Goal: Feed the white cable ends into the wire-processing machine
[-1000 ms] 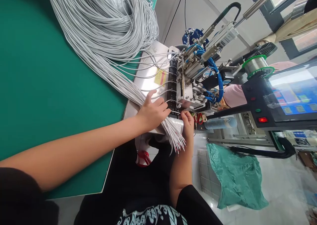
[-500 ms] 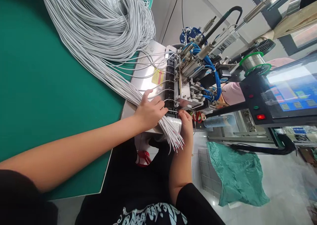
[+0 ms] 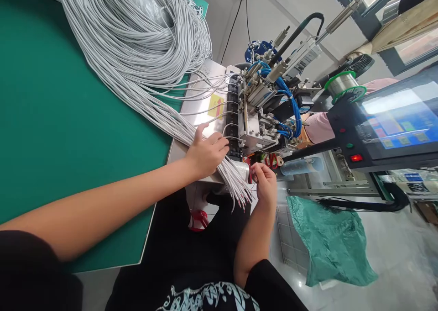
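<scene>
My left hand [image 3: 207, 155] lies over a bundle of thin white cables [image 3: 164, 112]. Its index and middle fingers are curled down on the cables while another finger sticks up; the thumb is hidden. The loose, pink-tipped cable ends [image 3: 241, 194] hang past that hand over the table edge. My right hand [image 3: 265, 181] is closed in a pinch just right of the cable ends, and what it holds, if anything, is too small to make out. Beside both hands stands a wire-processing machine [image 3: 255, 114], with several single cables running into its black slotted holder [image 3: 232, 114].
A big coil of white cable [image 3: 137, 41] covers the back of the green table [image 3: 68, 119]. Right of the machine are a lit screen [image 3: 400, 123], a green-rimmed wire spool [image 3: 344, 85] and red-handled scissors [image 3: 272, 160]. A green sack [image 3: 338, 242] lies on the floor.
My right hand has drawn away from the near end of the slotted holder, moving right and toward me, still pinched. My left hand has barely moved on the cables.
</scene>
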Action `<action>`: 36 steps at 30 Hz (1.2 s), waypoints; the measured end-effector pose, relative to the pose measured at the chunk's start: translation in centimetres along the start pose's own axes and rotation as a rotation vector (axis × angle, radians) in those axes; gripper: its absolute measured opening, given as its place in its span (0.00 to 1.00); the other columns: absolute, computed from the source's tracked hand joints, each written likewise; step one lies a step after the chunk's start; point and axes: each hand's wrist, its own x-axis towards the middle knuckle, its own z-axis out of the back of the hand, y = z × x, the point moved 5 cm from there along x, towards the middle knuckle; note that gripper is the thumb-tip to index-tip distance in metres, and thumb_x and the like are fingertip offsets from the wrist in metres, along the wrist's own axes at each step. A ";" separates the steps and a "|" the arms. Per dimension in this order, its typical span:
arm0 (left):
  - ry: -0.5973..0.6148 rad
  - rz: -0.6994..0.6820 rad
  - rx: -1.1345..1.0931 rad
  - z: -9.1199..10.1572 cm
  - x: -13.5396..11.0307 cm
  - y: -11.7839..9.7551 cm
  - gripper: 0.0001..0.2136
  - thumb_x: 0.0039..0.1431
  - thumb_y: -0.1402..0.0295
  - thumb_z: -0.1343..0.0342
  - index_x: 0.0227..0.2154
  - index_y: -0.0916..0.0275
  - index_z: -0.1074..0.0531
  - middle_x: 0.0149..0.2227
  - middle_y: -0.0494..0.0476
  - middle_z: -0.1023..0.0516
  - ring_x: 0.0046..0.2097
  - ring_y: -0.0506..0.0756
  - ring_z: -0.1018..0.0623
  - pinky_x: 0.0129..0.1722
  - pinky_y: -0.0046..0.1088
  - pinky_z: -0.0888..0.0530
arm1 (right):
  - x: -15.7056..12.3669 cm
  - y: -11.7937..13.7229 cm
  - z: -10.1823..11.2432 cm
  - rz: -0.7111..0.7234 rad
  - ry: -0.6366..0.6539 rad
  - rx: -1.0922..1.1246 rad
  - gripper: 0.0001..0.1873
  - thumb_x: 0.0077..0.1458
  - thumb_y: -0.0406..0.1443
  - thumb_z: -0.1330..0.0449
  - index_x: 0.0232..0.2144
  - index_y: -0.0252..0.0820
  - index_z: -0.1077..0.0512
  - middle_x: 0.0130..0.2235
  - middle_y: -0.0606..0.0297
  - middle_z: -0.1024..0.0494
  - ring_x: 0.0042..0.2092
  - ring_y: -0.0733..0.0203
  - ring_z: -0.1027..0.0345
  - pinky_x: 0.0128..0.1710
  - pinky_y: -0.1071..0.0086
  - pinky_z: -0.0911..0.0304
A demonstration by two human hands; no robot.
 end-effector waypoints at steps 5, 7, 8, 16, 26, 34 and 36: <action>-0.117 -0.086 0.016 0.6 0.1 -0.5 0.13 0.59 0.80 0.54 0.36 0.59 0.26 0.37 0.50 0.20 0.38 0.52 0.25 0.54 0.48 0.45 | -2.3 3.8 0.3 0.141 0.129 -0.214 0.09 0.56 0.41 0.39 0.31 0.43 0.24 0.29 0.65 0.26 0.30 0.63 0.37 0.29 0.70 0.43; -0.144 -0.099 0.005 0.8 0.1 -0.5 0.13 0.61 0.79 0.54 0.35 0.59 0.26 0.37 0.49 0.20 0.36 0.51 0.25 0.53 0.46 0.45 | -2.9 5.0 -0.3 0.173 0.216 -0.311 0.08 0.56 0.40 0.39 0.32 0.43 0.23 0.33 0.63 0.24 0.32 0.61 0.35 0.30 0.69 0.42; -0.151 -0.103 0.000 0.9 0.1 -0.5 0.13 0.61 0.79 0.54 0.35 0.59 0.26 0.37 0.49 0.20 0.36 0.50 0.25 0.53 0.46 0.45 | -3.2 5.4 -0.6 0.183 0.251 -0.349 0.08 0.56 0.40 0.38 0.33 0.42 0.23 0.33 0.62 0.24 0.32 0.61 0.35 0.29 0.69 0.42; -0.118 -0.075 -0.062 0.7 0.0 -0.3 0.13 0.62 0.77 0.53 0.40 0.56 0.26 0.37 0.49 0.20 0.36 0.50 0.25 0.54 0.46 0.45 | -2.8 5.7 -0.6 0.214 0.136 -0.429 0.08 0.56 0.40 0.38 0.29 0.42 0.25 0.30 0.64 0.26 0.29 0.63 0.37 0.28 0.69 0.43; -0.109 -0.082 -0.064 0.7 0.2 -0.5 0.12 0.63 0.76 0.54 0.37 0.57 0.27 0.30 0.46 0.22 0.33 0.48 0.27 0.58 0.48 0.48 | 0.7 3.9 -1.7 0.163 -0.142 0.023 0.11 0.50 0.43 0.34 0.30 0.41 0.25 0.24 0.69 0.29 0.21 0.71 0.47 0.19 0.74 0.51; -0.115 -0.068 -0.030 0.6 0.1 -0.4 0.13 0.61 0.78 0.55 0.36 0.57 0.26 0.27 0.46 0.24 0.31 0.49 0.28 0.58 0.48 0.48 | 1.8 3.0 -2.8 0.166 0.006 0.197 0.10 0.52 0.43 0.37 0.30 0.42 0.24 0.26 0.66 0.25 0.18 0.73 0.54 0.16 0.73 0.58; -0.107 -0.054 -0.033 0.6 0.0 -0.3 0.13 0.61 0.78 0.54 0.36 0.57 0.25 0.26 0.46 0.24 0.32 0.49 0.28 0.58 0.49 0.48 | 1.8 2.8 -2.6 0.144 0.031 0.200 0.10 0.52 0.43 0.37 0.30 0.42 0.24 0.26 0.65 0.24 0.17 0.73 0.55 0.16 0.73 0.60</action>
